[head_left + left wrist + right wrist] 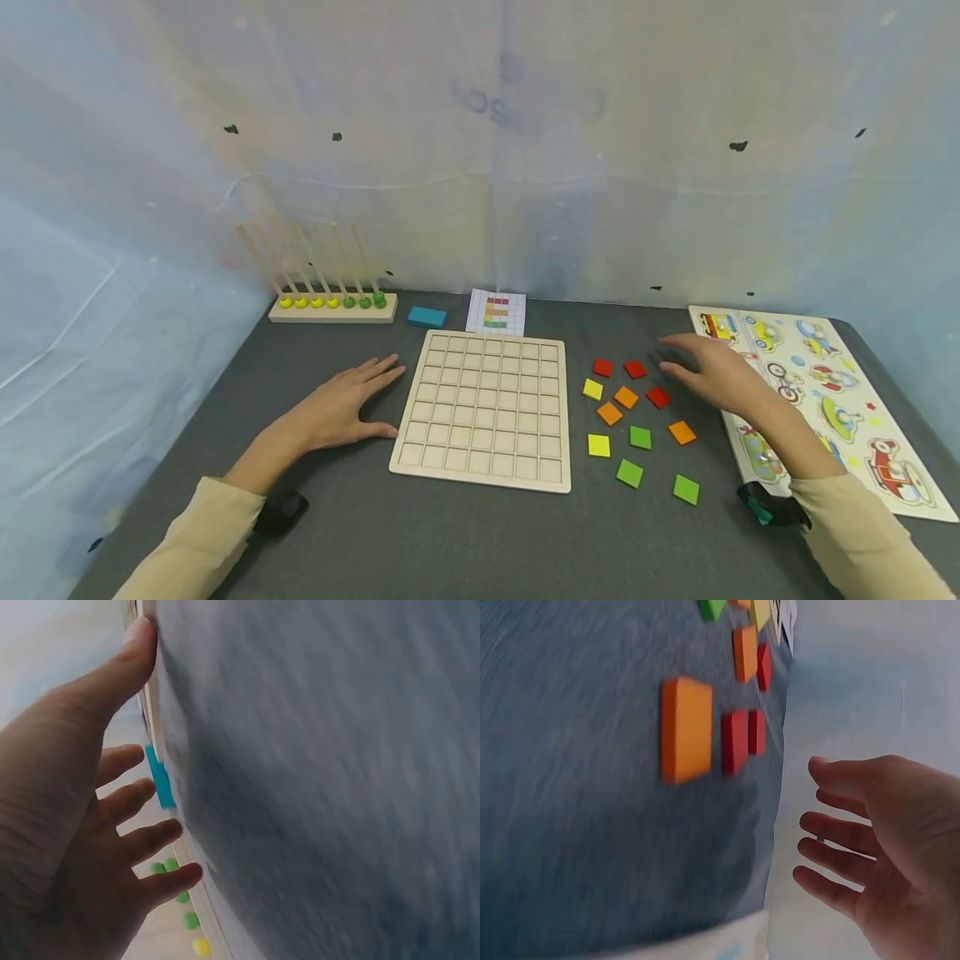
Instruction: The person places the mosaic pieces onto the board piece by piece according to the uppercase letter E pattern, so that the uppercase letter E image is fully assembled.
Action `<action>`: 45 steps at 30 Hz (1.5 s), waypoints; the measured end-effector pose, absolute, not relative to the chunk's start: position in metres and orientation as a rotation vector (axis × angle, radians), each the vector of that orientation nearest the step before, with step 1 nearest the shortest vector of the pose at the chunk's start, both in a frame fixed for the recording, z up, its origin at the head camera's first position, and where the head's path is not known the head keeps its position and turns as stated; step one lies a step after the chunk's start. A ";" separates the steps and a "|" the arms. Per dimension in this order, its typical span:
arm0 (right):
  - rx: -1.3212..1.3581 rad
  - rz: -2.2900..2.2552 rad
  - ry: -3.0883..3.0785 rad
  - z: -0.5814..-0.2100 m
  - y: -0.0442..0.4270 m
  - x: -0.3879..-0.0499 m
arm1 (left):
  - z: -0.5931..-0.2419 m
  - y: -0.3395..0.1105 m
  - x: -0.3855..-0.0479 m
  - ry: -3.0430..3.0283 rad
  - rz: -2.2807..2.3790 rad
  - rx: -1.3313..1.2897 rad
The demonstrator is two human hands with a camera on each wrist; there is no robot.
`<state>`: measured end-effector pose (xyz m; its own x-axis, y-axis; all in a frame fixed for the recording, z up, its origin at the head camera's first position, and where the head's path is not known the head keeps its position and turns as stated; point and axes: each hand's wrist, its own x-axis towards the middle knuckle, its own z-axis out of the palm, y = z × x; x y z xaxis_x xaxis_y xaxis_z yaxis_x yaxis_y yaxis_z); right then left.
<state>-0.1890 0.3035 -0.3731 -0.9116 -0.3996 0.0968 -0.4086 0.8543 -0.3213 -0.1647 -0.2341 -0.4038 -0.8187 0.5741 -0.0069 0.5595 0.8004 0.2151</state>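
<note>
The left hand (pixel 337 410), fingers spread and holding nothing, is at the left edge of a wooden grid board (pixel 483 408); its thumb tip is close to the rim, though contact is unclear. Hovering right of the loose tiles, the right hand (pixel 716 375) has its thumb and fingers apart with nothing between them. Nearest to it are a red tile (pixel 657 397) and an orange tile (pixel 682 432). Yellow (pixel 598 446) and green (pixel 629 473) tiles lie closer to the board. In the right wrist view an orange tile (pixel 688 729) lies left of the right hand (pixel 892 840).
Behind the board lie a printed pattern card (pixel 496 313) and a blue block (pixel 427 317). A peg rack (pixel 333 313) with yellow and green beads stands at the back left. A picture puzzle board (pixel 806 387) lies on the right, partly under the right forearm.
</note>
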 end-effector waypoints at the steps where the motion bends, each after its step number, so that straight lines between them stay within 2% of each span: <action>1: 0.659 0.534 -2.998 -0.373 0.299 -0.190 | -0.404 -0.233 -0.164 2.906 0.316 0.923; 9: 0.693 0.563 -3.038 -0.373 0.268 -0.199 | -0.403 -0.221 -0.156 2.830 0.368 0.945; 19: 0.865 0.653 -2.971 -0.389 0.238 -0.207 | -0.401 -0.214 -0.151 2.718 0.360 0.918; 45: 0.875 0.677 -2.995 -0.376 0.210 -0.229 | -0.398 -0.213 -0.151 2.660 0.370 0.884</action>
